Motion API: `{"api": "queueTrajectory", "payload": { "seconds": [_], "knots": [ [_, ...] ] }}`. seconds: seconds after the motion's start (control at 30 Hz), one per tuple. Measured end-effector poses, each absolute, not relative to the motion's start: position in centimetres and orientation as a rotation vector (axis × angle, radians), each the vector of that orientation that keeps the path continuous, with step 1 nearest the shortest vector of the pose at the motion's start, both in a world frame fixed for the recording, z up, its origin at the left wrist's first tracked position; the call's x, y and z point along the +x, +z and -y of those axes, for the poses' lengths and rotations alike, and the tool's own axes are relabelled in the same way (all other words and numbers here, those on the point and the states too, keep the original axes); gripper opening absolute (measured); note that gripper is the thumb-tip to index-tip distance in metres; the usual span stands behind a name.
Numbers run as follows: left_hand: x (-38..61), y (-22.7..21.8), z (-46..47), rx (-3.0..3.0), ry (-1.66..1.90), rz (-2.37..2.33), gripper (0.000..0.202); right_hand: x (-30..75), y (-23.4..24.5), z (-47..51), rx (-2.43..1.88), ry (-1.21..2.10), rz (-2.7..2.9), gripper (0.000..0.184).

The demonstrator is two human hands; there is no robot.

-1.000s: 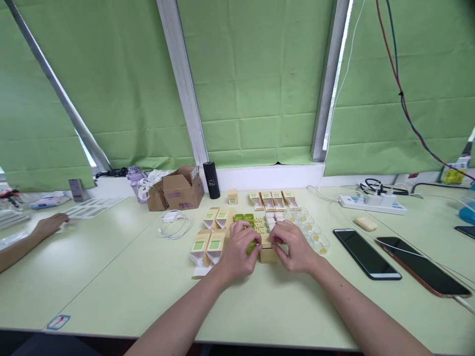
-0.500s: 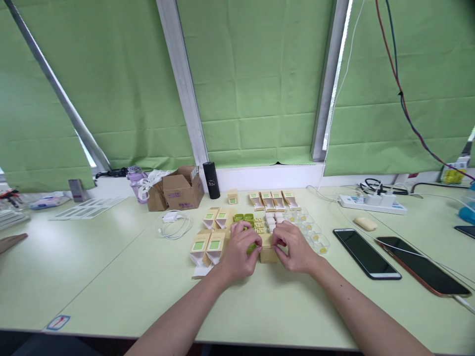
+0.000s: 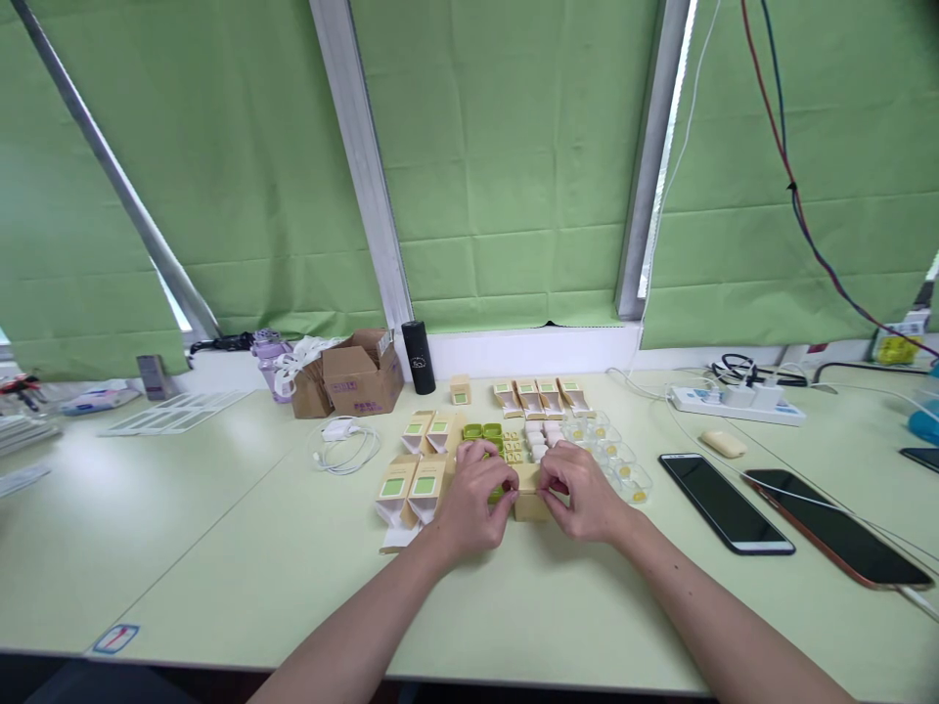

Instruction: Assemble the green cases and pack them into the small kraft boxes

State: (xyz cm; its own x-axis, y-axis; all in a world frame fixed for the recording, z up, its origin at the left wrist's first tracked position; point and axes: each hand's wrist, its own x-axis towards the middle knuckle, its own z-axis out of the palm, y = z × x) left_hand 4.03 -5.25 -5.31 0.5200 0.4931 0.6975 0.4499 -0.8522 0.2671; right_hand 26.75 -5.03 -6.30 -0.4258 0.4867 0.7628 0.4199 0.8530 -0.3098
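Note:
Both my hands meet over a small tan cardboard box (image 3: 528,501) on the pale green table (image 3: 220,548). My left hand (image 3: 473,501) is curled, fingers pinched on a small green piece (image 3: 498,492) at the box's left side. My right hand (image 3: 578,499) is curled too, fingertips gripping the box's right top edge. Behind the hands lie green trays (image 3: 482,430), small yellow and white pieces (image 3: 524,442) and clear cups (image 3: 623,467). Tan cartons with green labels (image 3: 411,484) lie to the left.
Two phones (image 3: 725,501) lie at right, one with a cable. A power strip (image 3: 737,399) sits at the back right. A brown cardboard box (image 3: 359,374), a black bottle (image 3: 418,357) and a white charger cable (image 3: 341,442) stand at the back left.
Another person's hand and arm at the far left have drawn back out of view. My own hands stay on the box with only small finger shifts.

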Motion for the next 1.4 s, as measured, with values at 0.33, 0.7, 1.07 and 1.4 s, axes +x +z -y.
{"api": "queueTrajectory", "payload": {
  "seconds": [0.33,0.7,1.07,1.4],
  "knots": [
    [4.0,-5.3,5.4,2.699,1.191,-0.87,0.013,26.7,-6.3,5.2,-0.679,0.101,2.087,0.017],
    [4.0,-5.1,5.5,2.709,1.142,-0.905,0.014,26.7,-6.1,5.3,-0.718,0.146,2.087,0.016],
    [4.3,-5.3,5.1,2.628,1.186,-1.17,0.021,27.4,-5.6,5.3,-0.776,0.114,2.149,0.024],
    [4.5,-5.4,4.7,2.631,1.086,-1.254,0.025,27.7,-4.6,5.5,-0.817,0.149,2.223,0.06]
  ]
}}
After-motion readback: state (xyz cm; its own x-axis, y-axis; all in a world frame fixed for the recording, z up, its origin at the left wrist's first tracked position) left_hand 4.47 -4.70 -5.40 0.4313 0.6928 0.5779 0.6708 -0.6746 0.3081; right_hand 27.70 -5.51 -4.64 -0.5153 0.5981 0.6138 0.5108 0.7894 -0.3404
